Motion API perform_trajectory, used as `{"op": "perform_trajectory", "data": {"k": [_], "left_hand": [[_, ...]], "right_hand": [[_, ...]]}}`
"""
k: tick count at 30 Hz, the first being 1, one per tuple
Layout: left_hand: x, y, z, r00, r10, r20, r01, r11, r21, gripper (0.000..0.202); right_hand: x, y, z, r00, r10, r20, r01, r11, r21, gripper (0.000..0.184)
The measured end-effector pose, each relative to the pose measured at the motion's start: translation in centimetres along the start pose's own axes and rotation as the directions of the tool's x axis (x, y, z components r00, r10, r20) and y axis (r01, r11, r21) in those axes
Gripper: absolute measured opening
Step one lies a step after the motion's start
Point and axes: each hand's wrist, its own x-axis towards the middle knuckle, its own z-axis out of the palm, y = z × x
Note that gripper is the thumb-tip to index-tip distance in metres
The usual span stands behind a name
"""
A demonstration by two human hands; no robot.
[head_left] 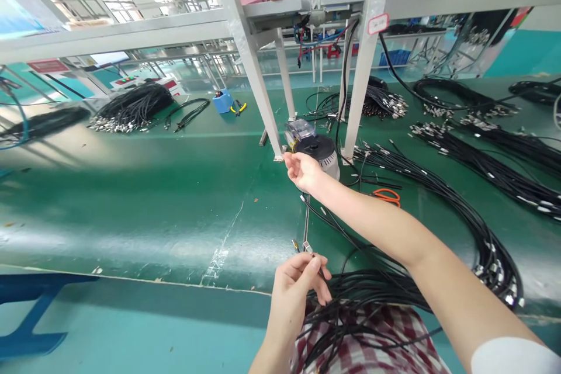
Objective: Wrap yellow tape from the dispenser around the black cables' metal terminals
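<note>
Pinching a metal-tipped black cable (305, 222), the left hand (298, 286) works just above a cable bundle (363, 295), apparently draped over plaid fabric (363, 342) for easy reach; the half-curled right hand (304, 172), its grip unclear, nears a round benchtop machine (322, 155) on the green surface (153, 210).

Long matt black rubber-sheathed cables (372, 291), smooth; bright silvery metal connectors (495, 269) at their ends; green table (153, 210) with a glossy, smooth, plastic-looking top; white painted metal shelf frame (248, 70), satin finish; orange plastic scissor handles (386, 197), glossy; blue plastic box (222, 101), smooth; red-and-white checked cloth (363, 339), woven, matt.
</note>
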Motion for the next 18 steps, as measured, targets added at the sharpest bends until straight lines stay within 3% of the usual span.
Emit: {"op": "perform_trajectory", "data": {"k": [11,15,18], "left_hand": [[-0.6,0.4,1.4,0.999,-0.011,-0.040,0.012,1.000,0.015,0.030],[-0.8,0.6,1.6,0.999,-0.007,-0.038,0.007,1.000,0.014,0.030],[-1.0,0.6,1.4,0.999,-0.002,-0.045,0.002,1.000,0.014,0.029]], "right_hand": [[-0.3,-0.5,-0.1,0.994,0.091,0.058,-0.085,0.991,-0.099,0.037],[-1.2,1.0,-0.3,0.986,0.136,0.101,-0.112,0.971,-0.211,0.036],[-2.4,2.4,-0.5,0.985,0.107,0.138,-0.063,0.956,-0.288,0.029]]}}
